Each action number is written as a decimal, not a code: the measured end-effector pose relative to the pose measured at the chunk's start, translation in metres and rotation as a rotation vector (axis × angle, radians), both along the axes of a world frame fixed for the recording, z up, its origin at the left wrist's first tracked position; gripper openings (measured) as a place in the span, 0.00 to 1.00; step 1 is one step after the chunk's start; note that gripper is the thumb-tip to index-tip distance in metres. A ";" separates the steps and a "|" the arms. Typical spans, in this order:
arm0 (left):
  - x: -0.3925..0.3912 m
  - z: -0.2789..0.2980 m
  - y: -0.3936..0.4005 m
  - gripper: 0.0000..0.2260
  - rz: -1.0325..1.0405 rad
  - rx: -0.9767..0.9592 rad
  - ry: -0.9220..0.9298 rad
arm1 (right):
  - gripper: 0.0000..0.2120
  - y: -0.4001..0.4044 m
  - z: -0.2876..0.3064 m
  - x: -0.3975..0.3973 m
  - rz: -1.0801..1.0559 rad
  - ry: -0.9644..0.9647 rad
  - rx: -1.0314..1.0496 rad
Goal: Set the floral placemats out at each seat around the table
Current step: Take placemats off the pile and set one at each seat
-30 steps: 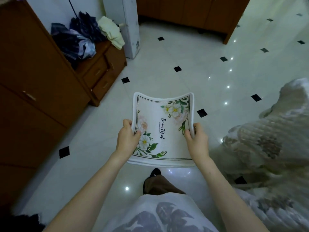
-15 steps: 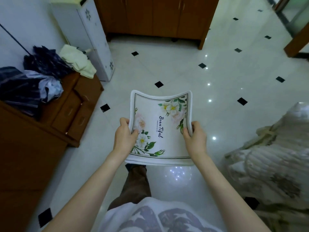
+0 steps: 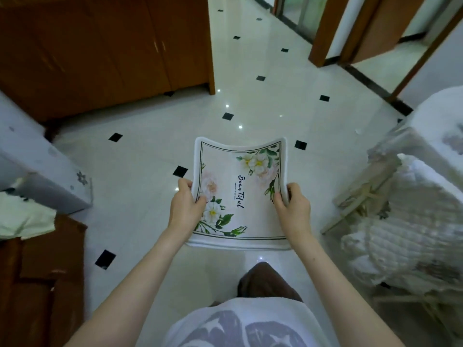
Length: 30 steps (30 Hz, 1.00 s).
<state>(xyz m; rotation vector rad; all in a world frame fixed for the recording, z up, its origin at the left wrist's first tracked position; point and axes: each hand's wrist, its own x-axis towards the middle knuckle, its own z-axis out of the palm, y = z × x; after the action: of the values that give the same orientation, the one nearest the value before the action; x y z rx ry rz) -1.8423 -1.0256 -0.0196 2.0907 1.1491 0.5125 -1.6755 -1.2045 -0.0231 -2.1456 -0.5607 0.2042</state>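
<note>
The floral placemat point(image 3: 240, 194) sags in mid-air above the tiled floor point(image 3: 140, 191), pinched at its side edges by the left hand point(image 3: 186, 209) and right hand point(image 3: 293, 209). No table is in sight, so no mat looks laid yet.

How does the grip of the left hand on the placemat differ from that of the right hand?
The left hand holds the left edge of the floral placemat; the right hand holds the right edge. The left thumb lies beside the lower flowers, the right thumb near a green leaf. Both pinch it, thumbs on top.
</note>
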 end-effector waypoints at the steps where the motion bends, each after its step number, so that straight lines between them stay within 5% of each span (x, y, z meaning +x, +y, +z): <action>1: 0.016 -0.003 0.012 0.13 -0.030 -0.002 -0.001 | 0.06 0.007 -0.002 0.012 -0.027 0.003 -0.004; 30: 0.565 -0.016 0.265 0.13 -0.511 -0.034 -0.020 | 0.06 0.207 -0.027 0.465 -0.500 0.006 -0.023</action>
<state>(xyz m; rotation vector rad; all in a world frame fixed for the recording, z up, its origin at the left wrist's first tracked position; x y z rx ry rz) -1.2776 -0.7607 -0.0359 2.2318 0.5677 0.2645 -1.2108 -0.9970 -0.0498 -2.2316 -0.0071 -0.0605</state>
